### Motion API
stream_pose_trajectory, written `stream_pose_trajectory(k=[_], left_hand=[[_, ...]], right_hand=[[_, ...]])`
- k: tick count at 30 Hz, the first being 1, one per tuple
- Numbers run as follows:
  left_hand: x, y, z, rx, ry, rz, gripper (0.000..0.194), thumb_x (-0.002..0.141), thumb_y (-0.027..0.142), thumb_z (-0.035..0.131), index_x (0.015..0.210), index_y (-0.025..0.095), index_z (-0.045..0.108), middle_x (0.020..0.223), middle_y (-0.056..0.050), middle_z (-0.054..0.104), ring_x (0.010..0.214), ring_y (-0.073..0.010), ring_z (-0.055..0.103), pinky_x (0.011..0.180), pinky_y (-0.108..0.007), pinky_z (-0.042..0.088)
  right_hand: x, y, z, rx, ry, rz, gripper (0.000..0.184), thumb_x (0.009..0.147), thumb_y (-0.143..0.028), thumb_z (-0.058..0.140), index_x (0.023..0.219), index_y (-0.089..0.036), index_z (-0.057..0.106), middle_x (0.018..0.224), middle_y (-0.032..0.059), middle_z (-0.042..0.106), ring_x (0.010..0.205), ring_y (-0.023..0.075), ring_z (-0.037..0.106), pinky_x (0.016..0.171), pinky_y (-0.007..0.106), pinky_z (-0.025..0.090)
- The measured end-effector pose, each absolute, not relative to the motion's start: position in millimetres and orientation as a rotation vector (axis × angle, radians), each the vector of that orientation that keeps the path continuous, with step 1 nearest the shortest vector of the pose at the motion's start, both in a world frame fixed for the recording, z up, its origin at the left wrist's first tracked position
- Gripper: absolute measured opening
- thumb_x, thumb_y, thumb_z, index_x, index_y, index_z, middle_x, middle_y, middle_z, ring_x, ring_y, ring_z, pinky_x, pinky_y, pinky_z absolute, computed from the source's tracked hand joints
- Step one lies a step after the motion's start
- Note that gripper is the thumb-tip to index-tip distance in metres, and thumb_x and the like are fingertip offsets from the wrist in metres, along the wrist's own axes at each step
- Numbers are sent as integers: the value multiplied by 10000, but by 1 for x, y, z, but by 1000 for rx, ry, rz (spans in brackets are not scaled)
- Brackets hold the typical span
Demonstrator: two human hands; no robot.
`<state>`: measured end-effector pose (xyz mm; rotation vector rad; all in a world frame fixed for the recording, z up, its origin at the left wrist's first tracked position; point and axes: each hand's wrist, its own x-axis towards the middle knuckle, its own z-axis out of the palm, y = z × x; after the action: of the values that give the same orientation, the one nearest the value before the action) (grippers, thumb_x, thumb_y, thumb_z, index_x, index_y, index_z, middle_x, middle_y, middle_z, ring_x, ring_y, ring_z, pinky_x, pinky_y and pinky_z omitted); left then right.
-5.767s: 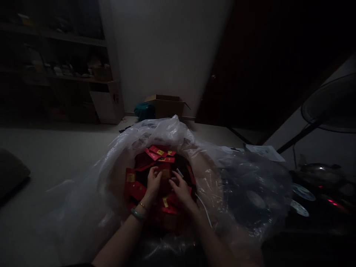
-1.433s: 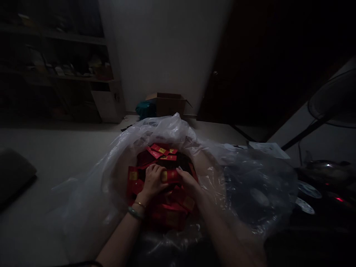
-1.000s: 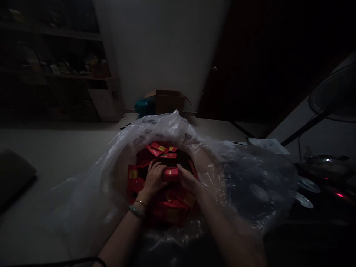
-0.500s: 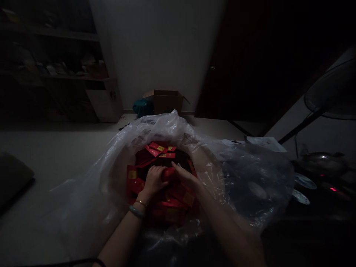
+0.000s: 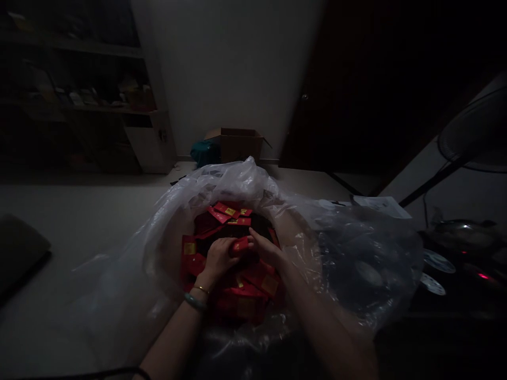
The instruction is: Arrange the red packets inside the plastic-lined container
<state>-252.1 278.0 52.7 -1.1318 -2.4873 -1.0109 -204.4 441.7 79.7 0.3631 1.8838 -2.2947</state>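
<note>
A small red packet (image 5: 240, 246) with gold marks is held between my two hands, over a heap of similar packets. My left hand (image 5: 217, 258), with a bangle and a bracelet at the wrist, is closed round the packet's left side. On the other side my right hand (image 5: 270, 251) pinches its right end with the fingertips; part of the grip is hidden. Loose red packets (image 5: 226, 210) with gold panels lie around both hands. They rest inside a large clear plastic bag (image 5: 237, 177), whose mouth is spread wide.
Behind the bag, an open cardboard box (image 5: 240, 145) and a teal bag (image 5: 205, 152) stand against the wall. Shelves (image 5: 99, 108) are at the left. On the right are patterned dishes (image 5: 438, 261), a pot (image 5: 463, 232) with red lights near it, and a fan (image 5: 475, 132).
The packet between my hands has turned, so gold marks on it now show. My right hand's fingers have shifted slightly against it. The view has moved a little.
</note>
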Motion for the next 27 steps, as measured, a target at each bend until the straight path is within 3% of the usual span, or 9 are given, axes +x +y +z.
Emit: stream_pose_trajectory(k=[4, 9, 15, 20, 24, 27], left_hand=[[-251, 278, 54, -1144, -2511, -999, 469, 650, 164, 737, 1096, 219, 601, 1076, -68, 678, 969, -247, 624, 848, -392, 487], [-251, 279, 54, -1082, -2529, -1029, 439, 663, 177, 738, 1083, 210, 616, 1061, -74, 687, 951, -243, 639, 843, -385, 489], [-257, 276, 50, -975, -2526, -1105, 430, 654, 196, 748, 1067, 199, 629, 1021, -72, 698, 910, -238, 651, 816, -372, 513], [-261, 275, 45, -883, -2504, -1161, 392, 665, 194, 733, 1045, 202, 642, 1014, -66, 704, 910, -232, 659, 825, -366, 520], [-263, 276, 42, -868, -2451, -1185, 431, 653, 218, 746, 1067, 202, 629, 1024, -70, 700, 926, -241, 654, 834, -378, 522], [-264, 276, 41, -850, -2436, -1208, 457, 642, 224, 751, 1078, 188, 616, 1034, -77, 692, 944, -246, 647, 842, -383, 521]], right_hand=[[-201, 441, 89, 393, 1674, -2307, 547, 892, -574, 351, 793, -136, 664, 627, 46, 655, 641, 161, 613, 710, 280, 451], [-202, 440, 92, 463, 1718, -2298, 491, 874, -560, 415, 762, -157, 673, 583, 21, 633, 606, 152, 594, 694, 270, 441], [-202, 448, 94, 446, 1805, -2407, 434, 891, -501, 415, 823, -161, 676, 743, 75, 705, 768, 190, 650, 795, 323, 451], [-204, 464, 86, 614, 1822, -2514, 331, 870, -454, 438, 914, -200, 644, 802, 65, 708, 798, 192, 655, 759, 339, 478], [-209, 462, 61, 589, 2153, -2265, 142, 734, -307, 605, 831, -218, 659, 784, 27, 695, 754, 187, 627, 690, 326, 486], [-213, 450, 45, 244, 2490, -1886, 178, 617, -189, 666, 791, -214, 687, 789, 14, 700, 769, 202, 609, 720, 322, 465]])
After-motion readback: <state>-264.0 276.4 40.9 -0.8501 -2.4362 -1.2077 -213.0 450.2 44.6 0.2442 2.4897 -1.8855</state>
